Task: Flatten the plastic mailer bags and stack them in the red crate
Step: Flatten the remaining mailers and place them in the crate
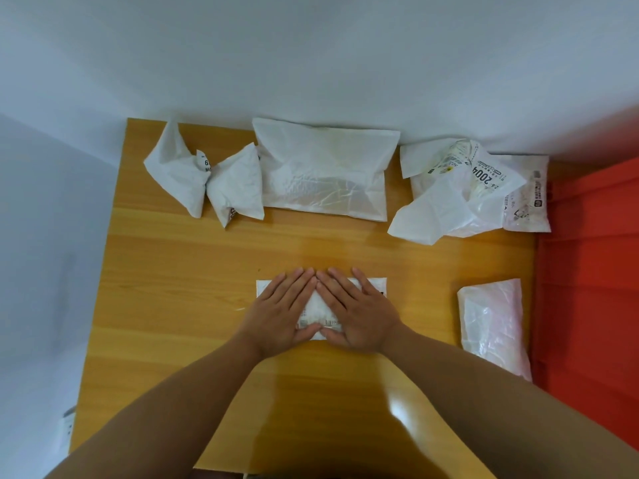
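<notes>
Lying flat near the table's (166, 271) middle, a white mailer bag (320, 307) is pinned under both palms: left hand (281, 309) and right hand (359, 311) spread flat, fingertips meeting. Crumpled bags (207, 178), a larger bag (325, 174) and more line the far edge; a flattened bag (494, 323) lies at the right edge beside the red crate (587, 271).

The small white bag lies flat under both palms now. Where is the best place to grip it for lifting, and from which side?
Probably by its right short edge, approached from the right. The small mailer lies flat on the table under the left hand and right hand; that end shows beyond the fingers and faces the red crate.
</notes>
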`<action>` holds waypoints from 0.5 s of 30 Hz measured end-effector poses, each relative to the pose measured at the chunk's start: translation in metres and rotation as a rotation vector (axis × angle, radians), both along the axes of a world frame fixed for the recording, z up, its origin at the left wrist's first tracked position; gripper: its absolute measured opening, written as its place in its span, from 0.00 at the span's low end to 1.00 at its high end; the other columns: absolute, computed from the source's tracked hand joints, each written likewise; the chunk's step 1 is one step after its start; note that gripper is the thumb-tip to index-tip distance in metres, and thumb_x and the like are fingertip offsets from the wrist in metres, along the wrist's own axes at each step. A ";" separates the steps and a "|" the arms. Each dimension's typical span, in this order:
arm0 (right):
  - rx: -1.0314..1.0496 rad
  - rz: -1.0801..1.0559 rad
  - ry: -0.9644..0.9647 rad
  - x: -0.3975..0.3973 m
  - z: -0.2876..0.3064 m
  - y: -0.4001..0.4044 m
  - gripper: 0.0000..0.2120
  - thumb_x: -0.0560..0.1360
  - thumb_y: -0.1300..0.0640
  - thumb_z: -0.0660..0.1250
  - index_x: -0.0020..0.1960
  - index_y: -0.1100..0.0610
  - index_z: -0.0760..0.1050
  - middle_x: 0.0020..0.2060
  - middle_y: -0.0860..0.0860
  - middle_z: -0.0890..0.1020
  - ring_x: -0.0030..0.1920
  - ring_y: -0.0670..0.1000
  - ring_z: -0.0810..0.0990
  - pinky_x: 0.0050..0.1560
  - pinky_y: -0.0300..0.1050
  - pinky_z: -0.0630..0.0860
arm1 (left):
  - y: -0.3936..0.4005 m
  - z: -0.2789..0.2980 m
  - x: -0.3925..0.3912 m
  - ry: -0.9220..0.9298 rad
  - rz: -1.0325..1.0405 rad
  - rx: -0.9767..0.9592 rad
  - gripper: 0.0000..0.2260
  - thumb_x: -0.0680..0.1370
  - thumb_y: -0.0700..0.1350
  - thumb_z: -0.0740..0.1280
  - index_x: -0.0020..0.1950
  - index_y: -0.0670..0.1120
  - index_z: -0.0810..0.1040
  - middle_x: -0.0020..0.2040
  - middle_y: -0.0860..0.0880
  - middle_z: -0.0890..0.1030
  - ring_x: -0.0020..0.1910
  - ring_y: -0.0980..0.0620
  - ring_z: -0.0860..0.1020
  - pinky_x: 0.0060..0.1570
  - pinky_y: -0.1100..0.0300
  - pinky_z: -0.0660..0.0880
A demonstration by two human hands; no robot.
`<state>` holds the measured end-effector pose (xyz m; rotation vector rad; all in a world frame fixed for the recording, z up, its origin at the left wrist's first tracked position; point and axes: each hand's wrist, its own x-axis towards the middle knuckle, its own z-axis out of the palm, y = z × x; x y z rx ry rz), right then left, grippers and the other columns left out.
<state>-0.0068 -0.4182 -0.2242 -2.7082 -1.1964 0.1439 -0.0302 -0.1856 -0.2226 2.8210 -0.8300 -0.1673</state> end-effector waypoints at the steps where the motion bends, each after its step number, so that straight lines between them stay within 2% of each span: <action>1: 0.002 -0.002 0.002 0.000 0.000 0.000 0.39 0.78 0.34 0.57 0.79 0.60 0.60 0.78 0.55 0.61 0.79 0.55 0.57 0.76 0.61 0.56 | 0.000 0.001 0.000 0.006 -0.002 0.006 0.37 0.79 0.66 0.58 0.77 0.40 0.60 0.78 0.43 0.60 0.78 0.46 0.60 0.75 0.46 0.60; 8: -0.028 -0.020 0.054 -0.001 0.002 0.002 0.39 0.78 0.34 0.56 0.79 0.59 0.59 0.78 0.54 0.61 0.79 0.55 0.58 0.75 0.63 0.57 | -0.005 0.009 0.000 0.075 0.012 0.095 0.36 0.80 0.65 0.53 0.77 0.40 0.60 0.78 0.43 0.61 0.78 0.45 0.60 0.74 0.47 0.59; 12: -0.087 -0.053 0.097 -0.004 0.011 0.007 0.39 0.77 0.33 0.56 0.78 0.58 0.61 0.78 0.53 0.62 0.78 0.55 0.60 0.74 0.65 0.56 | -0.010 0.026 0.003 0.234 0.059 0.168 0.35 0.80 0.65 0.51 0.77 0.40 0.63 0.78 0.42 0.62 0.78 0.45 0.60 0.73 0.46 0.59; 15: -0.165 -0.103 0.172 -0.006 0.019 0.013 0.40 0.75 0.32 0.57 0.78 0.56 0.63 0.78 0.51 0.64 0.77 0.56 0.63 0.73 0.66 0.57 | -0.013 0.036 0.004 0.360 0.075 0.211 0.35 0.82 0.65 0.45 0.76 0.39 0.63 0.77 0.42 0.64 0.77 0.46 0.58 0.73 0.47 0.56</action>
